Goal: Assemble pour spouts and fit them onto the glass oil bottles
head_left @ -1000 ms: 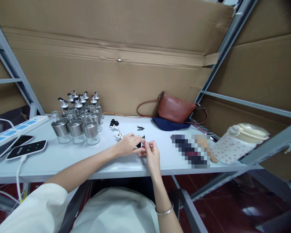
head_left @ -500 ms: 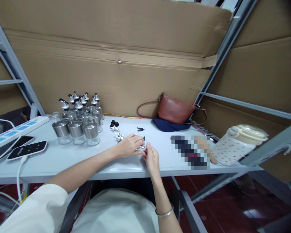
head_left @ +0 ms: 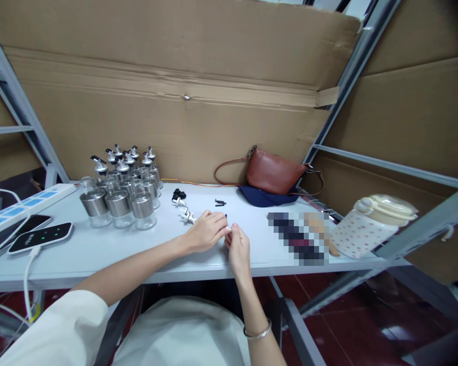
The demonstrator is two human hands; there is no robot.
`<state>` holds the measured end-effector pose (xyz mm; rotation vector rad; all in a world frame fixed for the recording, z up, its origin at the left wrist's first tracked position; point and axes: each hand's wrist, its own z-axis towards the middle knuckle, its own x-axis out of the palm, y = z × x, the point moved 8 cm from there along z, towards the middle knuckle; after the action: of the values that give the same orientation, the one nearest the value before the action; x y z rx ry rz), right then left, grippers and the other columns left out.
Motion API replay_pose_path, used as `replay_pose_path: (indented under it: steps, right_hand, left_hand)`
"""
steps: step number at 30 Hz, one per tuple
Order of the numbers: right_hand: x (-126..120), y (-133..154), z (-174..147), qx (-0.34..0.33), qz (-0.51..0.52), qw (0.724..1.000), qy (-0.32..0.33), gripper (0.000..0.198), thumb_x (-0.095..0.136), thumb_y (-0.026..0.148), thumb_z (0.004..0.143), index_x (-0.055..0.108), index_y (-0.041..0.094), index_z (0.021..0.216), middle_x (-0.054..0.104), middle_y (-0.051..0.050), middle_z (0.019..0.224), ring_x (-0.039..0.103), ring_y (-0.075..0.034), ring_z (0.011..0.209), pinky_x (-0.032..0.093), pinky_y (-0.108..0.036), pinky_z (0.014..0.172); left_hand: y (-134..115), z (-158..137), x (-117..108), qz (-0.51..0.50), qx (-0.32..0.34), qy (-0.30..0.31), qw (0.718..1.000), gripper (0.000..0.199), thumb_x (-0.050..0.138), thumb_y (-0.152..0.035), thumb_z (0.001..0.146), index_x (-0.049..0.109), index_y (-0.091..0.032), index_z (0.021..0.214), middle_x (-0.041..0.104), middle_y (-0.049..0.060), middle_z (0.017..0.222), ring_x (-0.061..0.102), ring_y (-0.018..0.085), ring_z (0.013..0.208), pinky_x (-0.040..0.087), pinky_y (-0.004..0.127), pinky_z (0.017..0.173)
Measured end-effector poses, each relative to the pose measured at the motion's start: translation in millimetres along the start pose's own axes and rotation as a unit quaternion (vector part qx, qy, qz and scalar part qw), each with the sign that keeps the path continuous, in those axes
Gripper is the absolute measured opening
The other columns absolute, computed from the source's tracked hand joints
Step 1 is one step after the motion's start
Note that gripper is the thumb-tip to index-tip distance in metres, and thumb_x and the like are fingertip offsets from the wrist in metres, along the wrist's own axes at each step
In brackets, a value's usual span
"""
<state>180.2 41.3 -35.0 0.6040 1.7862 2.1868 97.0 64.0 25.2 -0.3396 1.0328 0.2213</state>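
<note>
My left hand (head_left: 208,231) is closed, its fingers pinched around a small silver pour spout (head_left: 228,228), mostly hidden by the fingers. From the right, my right hand (head_left: 238,246) grips the same piece between thumb and fingers. The two hands meet just above the front of the white table (head_left: 168,259). Left of them lie loose silver pour spouts (head_left: 188,217). Behind those sits a cluster of small black caps (head_left: 178,194), and thin black pieces (head_left: 220,203) lie farther back.
Glass bottles with steel bands (head_left: 142,206) stand in rows at left, several topped with spouts. A power strip (head_left: 34,203) and a charging device (head_left: 40,238) are farther left. A brown bag (head_left: 275,170) on a navy cap (head_left: 267,199) and a dotted jug (head_left: 366,231) occupy the right.
My left fingers have closed farther over the pour spout, so less of it shows. Both hands stay at almost the same place; the view has shifted slightly.
</note>
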Motion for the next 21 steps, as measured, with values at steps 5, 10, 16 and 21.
replay_pose_path:
  steps: [5, 10, 16, 21]
  right_hand:
    - [-2, 0, 1, -0.021, -0.059, 0.998, -0.005, 0.049, 0.038, 0.064, 0.081, 0.045, 0.02, 0.063, 0.044, 0.003, 0.057, 0.039, -0.012, 0.055, 0.034, -0.025, 0.053]
    - [-4, 7, -1, -0.06, -0.132, 0.989, -0.017, 0.05, 0.031, 0.059, 0.087, 0.049, 0.019, 0.062, 0.052, 0.0, 0.057, 0.046, -0.014, 0.056, 0.036, -0.026, 0.056]
    - [1, 19, -9, -0.09, -0.205, 0.974, -0.011, 0.049, 0.029, 0.052, 0.089, 0.049, 0.02, 0.058, 0.057, -0.002, 0.053, 0.05, -0.015, 0.052, 0.035, -0.026, 0.055]
    - [7, 25, -15, -0.128, -0.223, 0.967, -0.002, 0.046, 0.027, 0.046, 0.09, 0.049, 0.021, 0.058, 0.061, -0.003, 0.055, 0.055, -0.015, 0.053, 0.038, -0.026, 0.057]
  left_hand:
    - [9, 0, 2, -0.161, -0.09, 0.012, 0.983, 0.033, 0.029, -0.03, 0.095, 0.048, -0.016, 0.072, 0.052, 0.003, 0.078, 0.049, 0.016, 0.075, 0.036, 0.031, 0.075]
    - [20, -3, 18, -0.4, -0.198, 0.038, 0.894, 0.028, 0.041, -0.034, 0.087, 0.049, -0.016, 0.066, 0.051, 0.0, 0.068, 0.046, 0.012, 0.067, 0.037, 0.025, 0.068]
    - [26, -10, 37, -0.54, -0.299, 0.155, 0.771, 0.023, 0.048, -0.034, 0.076, 0.052, -0.014, 0.064, 0.055, 0.0, 0.052, 0.038, 0.009, 0.044, 0.026, 0.023, 0.045]
    - [22, -23, 48, -0.647, -0.369, 0.221, 0.629, 0.023, 0.057, -0.031, 0.071, 0.052, -0.012, 0.057, 0.055, 0.002, 0.048, 0.032, 0.005, 0.036, 0.019, 0.021, 0.042]
